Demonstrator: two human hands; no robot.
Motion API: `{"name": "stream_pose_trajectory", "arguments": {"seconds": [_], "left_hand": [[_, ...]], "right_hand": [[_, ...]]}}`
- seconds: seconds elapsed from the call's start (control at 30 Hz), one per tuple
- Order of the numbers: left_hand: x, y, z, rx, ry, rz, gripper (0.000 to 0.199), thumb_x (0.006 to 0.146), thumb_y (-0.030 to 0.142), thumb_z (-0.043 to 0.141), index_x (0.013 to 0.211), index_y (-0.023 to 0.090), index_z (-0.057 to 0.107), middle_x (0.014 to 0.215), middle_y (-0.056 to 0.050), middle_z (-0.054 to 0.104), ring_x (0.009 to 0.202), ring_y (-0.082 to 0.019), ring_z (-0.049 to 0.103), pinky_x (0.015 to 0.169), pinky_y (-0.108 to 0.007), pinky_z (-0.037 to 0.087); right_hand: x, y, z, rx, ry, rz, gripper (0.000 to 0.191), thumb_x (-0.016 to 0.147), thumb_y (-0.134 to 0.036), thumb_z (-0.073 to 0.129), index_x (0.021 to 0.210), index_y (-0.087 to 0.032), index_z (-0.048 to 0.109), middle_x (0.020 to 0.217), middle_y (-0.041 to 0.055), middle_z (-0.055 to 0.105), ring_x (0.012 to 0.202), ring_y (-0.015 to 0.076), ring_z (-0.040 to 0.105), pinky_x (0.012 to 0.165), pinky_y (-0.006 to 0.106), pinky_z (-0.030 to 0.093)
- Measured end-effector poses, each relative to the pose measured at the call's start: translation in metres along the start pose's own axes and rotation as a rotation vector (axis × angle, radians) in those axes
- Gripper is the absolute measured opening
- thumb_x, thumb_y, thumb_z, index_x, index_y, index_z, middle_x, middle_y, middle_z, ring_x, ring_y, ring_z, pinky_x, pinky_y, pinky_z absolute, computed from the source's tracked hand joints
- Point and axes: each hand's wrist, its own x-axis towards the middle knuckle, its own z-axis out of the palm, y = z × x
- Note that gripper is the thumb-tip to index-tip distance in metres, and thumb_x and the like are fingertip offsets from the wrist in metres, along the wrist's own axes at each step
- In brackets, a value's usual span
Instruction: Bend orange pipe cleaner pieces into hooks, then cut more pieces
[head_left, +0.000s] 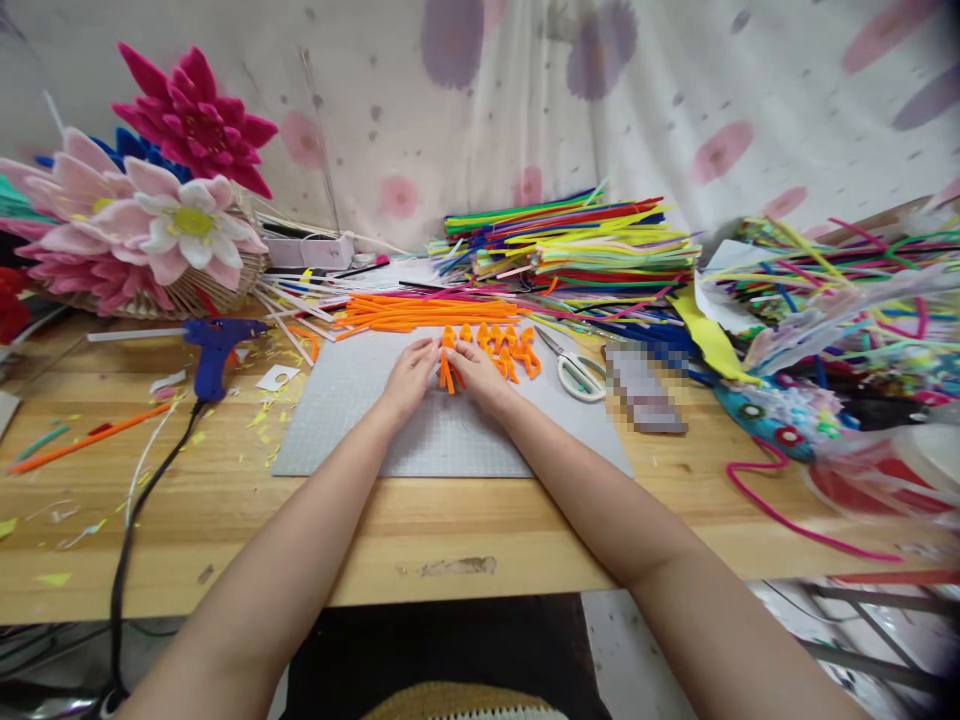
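Observation:
Between my two hands is an orange pipe cleaner piece, its short ends pointing down toward me. My left hand pinches it from the left, and my right hand grips it from the other side; the fingertips partly hide it. Several bent orange pipe cleaner shapes lie just right of my right hand on the grey cutting mat. Straight orange pipe cleaners are heaped behind my hands at the mat's far edge. White-handled scissors rest at the mat's right side.
A blue glue gun with a black cord lies left of the mat. Fuzzy flowers stand at the back left. Bundles of coloured pipe cleaners are piled behind. A blue pouch and a pink pipe cleaner lie at right.

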Motion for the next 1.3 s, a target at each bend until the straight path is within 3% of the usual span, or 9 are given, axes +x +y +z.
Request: {"name": "stream_pose_trajectory", "arguments": {"seconds": [0.1,0.23,0.43,0.63,0.77,0.83,1.03,1.2,1.3], "left_hand": [[0.001,0.005,-0.007,-0.015,-0.022,0.020,0.036,0.073,0.045,0.055,0.091,0.016,0.067,0.099,-0.007,0.065,0.096,-0.019,0.057,0.085,-0.030,0.042],[-0.001,0.013,-0.020,0.187,-0.079,0.117,0.023,0.069,0.039,0.060,0.068,0.017,0.058,0.062,0.002,0.056,0.060,-0.011,0.048,0.059,-0.024,0.038],[-0.005,0.019,-0.024,0.181,-0.238,0.072,0.027,0.071,0.036,0.057,0.055,0.018,0.047,0.050,0.004,0.045,0.049,-0.008,0.039,0.052,-0.022,0.032],[-0.003,0.009,-0.014,0.148,0.082,0.141,0.025,0.074,0.030,0.055,0.056,0.018,0.041,0.050,0.005,0.040,0.049,-0.008,0.036,0.050,-0.022,0.029],[-0.003,0.007,-0.009,0.209,0.311,0.140,0.026,0.074,0.029,0.055,0.056,0.018,0.041,0.051,0.005,0.039,0.048,-0.007,0.034,0.050,-0.022,0.028],[-0.004,0.008,-0.009,0.191,0.321,0.097,0.024,0.074,0.030,0.055,0.057,0.018,0.043,0.051,0.005,0.041,0.048,-0.007,0.035,0.049,-0.021,0.028],[-0.003,0.009,-0.015,0.016,0.015,-0.059,0.029,0.074,0.041,0.054,0.058,0.018,0.046,0.046,0.006,0.043,0.038,-0.006,0.032,0.039,-0.022,0.022],[-0.001,0.006,-0.015,0.075,0.263,0.083,0.025,0.070,0.030,0.061,0.055,0.017,0.046,0.046,0.006,0.044,0.043,-0.005,0.037,0.045,-0.019,0.028],[-0.003,0.011,-0.014,-0.097,0.310,-0.019,0.030,0.070,0.031,0.061,0.053,0.017,0.041,0.043,0.007,0.040,0.037,-0.004,0.031,0.039,-0.019,0.024]], "right_hand": [[-0.007,-0.007,0.002,-0.015,-0.241,0.035,0.011,0.080,-0.027,0.048,0.076,-0.017,0.050,0.064,-0.0038,0.052,0.059,0.0078,0.049,0.057,0.020,0.040],[-0.013,-0.014,0.002,-0.054,-0.361,0.131,0.013,0.083,-0.021,0.042,0.072,-0.017,0.046,0.060,-0.0035,0.054,0.052,0.0072,0.051,0.054,0.020,0.043],[-0.015,-0.018,-0.006,0.005,-0.577,0.223,0.013,0.086,-0.029,0.042,0.085,-0.017,0.045,0.068,0.0008,0.061,0.051,0.0092,0.055,0.047,0.021,0.044],[-0.013,-0.019,-0.001,-0.130,-0.425,0.119,0.031,0.091,-0.039,0.030,0.075,-0.017,0.045,0.051,-0.0070,0.035,0.043,0.0058,0.032,0.046,0.018,0.030],[-0.006,-0.017,0.009,-0.481,-0.227,-0.068,0.026,0.088,-0.026,0.037,0.066,-0.016,0.045,0.060,-0.0038,0.043,0.057,0.0078,0.039,0.058,0.021,0.031],[-0.005,-0.015,0.010,-0.549,-0.188,-0.084,0.025,0.087,-0.025,0.038,0.065,-0.016,0.046,0.060,-0.0032,0.045,0.058,0.0085,0.041,0.059,0.022,0.030],[-0.012,-0.014,0.002,-0.231,-0.346,0.105,0.024,0.089,-0.031,0.033,0.072,-0.017,0.044,0.047,-0.0078,0.035,0.040,0.0066,0.032,0.044,0.020,0.026],[-0.009,-0.012,0.008,-0.246,-0.288,0.053,0.025,0.089,-0.028,0.033,0.070,-0.017,0.044,0.050,-0.0077,0.031,0.043,0.0054,0.029,0.045,0.019,0.024],[-0.007,-0.014,0.014,-0.241,-0.290,0.025,0.024,0.089,-0.024,0.034,0.069,-0.016,0.045,0.051,-0.0073,0.035,0.044,0.0052,0.031,0.045,0.018,0.024]]}}
